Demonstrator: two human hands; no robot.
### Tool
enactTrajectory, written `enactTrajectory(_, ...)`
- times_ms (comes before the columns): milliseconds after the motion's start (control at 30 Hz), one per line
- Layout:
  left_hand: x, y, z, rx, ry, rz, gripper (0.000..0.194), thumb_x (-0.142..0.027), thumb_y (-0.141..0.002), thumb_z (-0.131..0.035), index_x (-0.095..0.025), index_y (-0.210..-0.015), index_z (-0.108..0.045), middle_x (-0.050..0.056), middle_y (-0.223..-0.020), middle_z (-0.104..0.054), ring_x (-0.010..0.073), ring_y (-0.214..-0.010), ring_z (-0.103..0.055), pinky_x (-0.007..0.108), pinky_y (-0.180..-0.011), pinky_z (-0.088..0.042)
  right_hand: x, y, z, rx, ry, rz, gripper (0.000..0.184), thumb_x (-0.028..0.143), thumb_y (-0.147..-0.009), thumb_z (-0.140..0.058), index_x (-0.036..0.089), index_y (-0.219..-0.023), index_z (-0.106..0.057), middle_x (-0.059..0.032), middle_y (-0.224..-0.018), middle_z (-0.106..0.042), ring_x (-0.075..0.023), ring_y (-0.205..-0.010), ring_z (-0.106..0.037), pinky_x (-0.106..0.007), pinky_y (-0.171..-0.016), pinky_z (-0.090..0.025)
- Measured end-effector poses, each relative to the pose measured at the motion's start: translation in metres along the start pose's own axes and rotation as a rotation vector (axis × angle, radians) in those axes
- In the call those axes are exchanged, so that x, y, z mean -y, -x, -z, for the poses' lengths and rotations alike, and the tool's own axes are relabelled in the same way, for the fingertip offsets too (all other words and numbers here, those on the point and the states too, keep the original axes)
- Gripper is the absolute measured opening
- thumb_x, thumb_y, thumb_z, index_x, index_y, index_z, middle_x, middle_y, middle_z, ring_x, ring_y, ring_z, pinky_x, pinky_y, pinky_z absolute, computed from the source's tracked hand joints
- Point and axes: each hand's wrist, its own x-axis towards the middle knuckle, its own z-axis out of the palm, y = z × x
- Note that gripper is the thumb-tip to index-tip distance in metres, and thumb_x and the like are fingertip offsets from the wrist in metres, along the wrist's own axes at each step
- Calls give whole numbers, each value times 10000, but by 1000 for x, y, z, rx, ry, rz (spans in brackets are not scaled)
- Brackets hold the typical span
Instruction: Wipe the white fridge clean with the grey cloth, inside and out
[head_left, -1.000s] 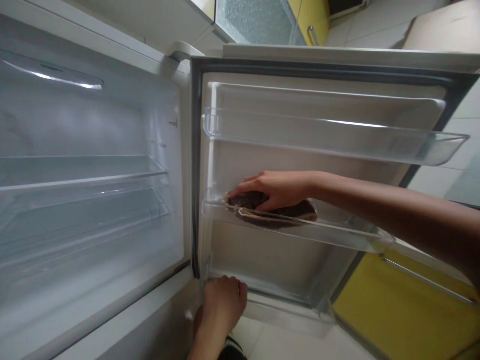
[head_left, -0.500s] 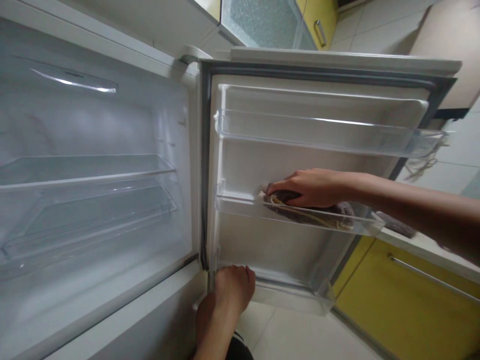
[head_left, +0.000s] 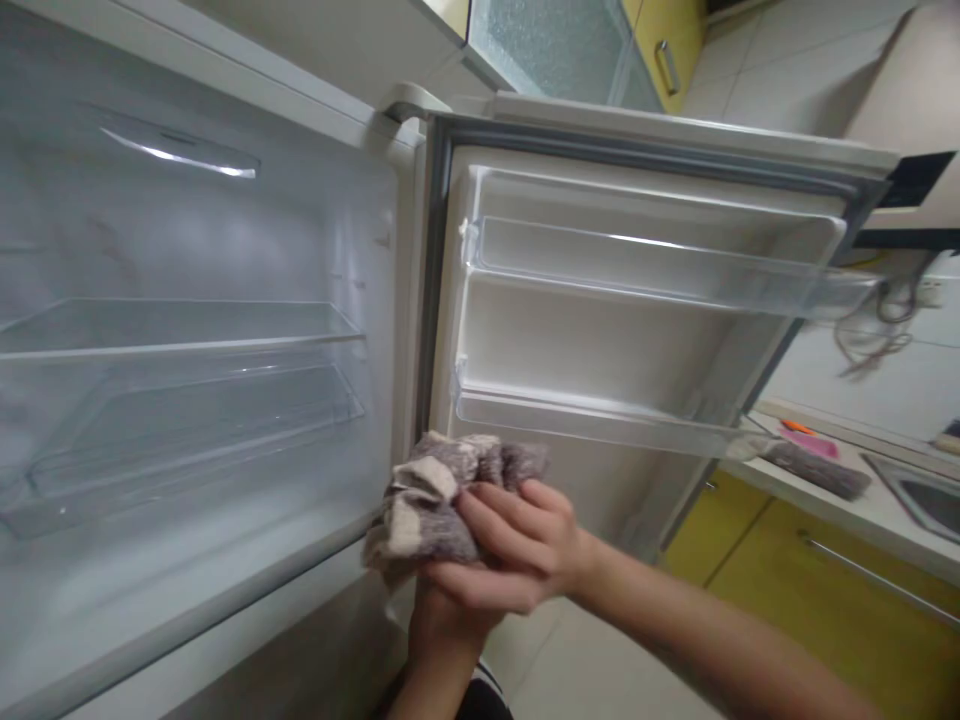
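Note:
A crumpled grey-brown and cream cloth (head_left: 435,510) is bunched in my right hand (head_left: 525,550), whose fingers press over its right side. My left hand (head_left: 450,615) is just below, with its fingers hidden behind the cloth and my right hand. I cannot tell whether it also grips the cloth. Both hands are in front of the hinge side of the open fridge door (head_left: 585,350), low down. A clear middle door shelf (head_left: 600,425) runs across the door above my right hand.
To the left is the lit fridge interior with a glass shelf (head_left: 187,325). An upper door shelf (head_left: 675,270) spans the door. At right, a counter holds another greyish cloth (head_left: 817,470), a pink item (head_left: 814,443) and a sink (head_left: 922,490), above yellow cabinets (head_left: 810,580).
My right hand has lifted the cloth out of the middle door shelf and carried it down and left to my left hand. The view has shifted slightly.

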Motion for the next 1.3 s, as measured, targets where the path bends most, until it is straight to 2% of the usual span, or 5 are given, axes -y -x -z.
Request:
enactTrajectory(300, 56, 37, 14, -260, -246, -338, 237, -226, -1059, -580, -259, -1201, -767, 75, -1086, -789, 259, -1034, -740, 399, -975, -562, 0, 53, -153, -78, -165, -456, 473, 235, -1043, -662, 302, -1510, -698, -154, -1436, -635, -318, -1275, -609, -473, -1081, -585)
enactTrajectory(500, 74, 36, 50, -883, 142, 36, 482, -394, -1006, -734, -251, -1438, -576, 153, -1467, -632, 310, -1370, -619, 471, -1183, -498, 19, 61, -130, -230, -338, -544, 754, 127, -1019, -586, 365, -1720, -442, -107, -1197, -672, -259, -1044, -663, -381, -884, -615)
enactTrajectory(800, 71, 36, 155, -615, 538, 420, 544, -479, -578, -962, -191, -1006, -788, 48, -906, -831, 324, -879, -805, 403, -838, -693, 38, 28, -92, -105, -650, -596, 752, 400, -1022, -758, 276, -1699, -455, -137, -1337, -674, -292, -1186, -640, -436, -1038, -563)
enactTrajectory(1133, 75, 71, 185, -750, 942, 842, 637, -623, -871, -820, -227, -1351, -683, 104, -1115, -828, 328, -1127, -804, 499, -1024, -655, 98, 10, -103, -155, -1639, -1263, 570, 564, -874, -901, 256, -1323, -732, -59, -1142, -704, -221, -1032, -664, -345, -956, -553)
enactTrajectory(1300, 91, 93, 170, -752, 633, 534, 1154, -724, -739, -920, -263, -1657, -394, 223, -1635, -560, 384, -1504, -580, 606, -1272, -439, 109, -22, -103, -193, -1938, -1337, 503, 627, -879, -878, 220, -1162, -788, -52, -1058, -738, -224, -982, -685, -333, -919, -555)
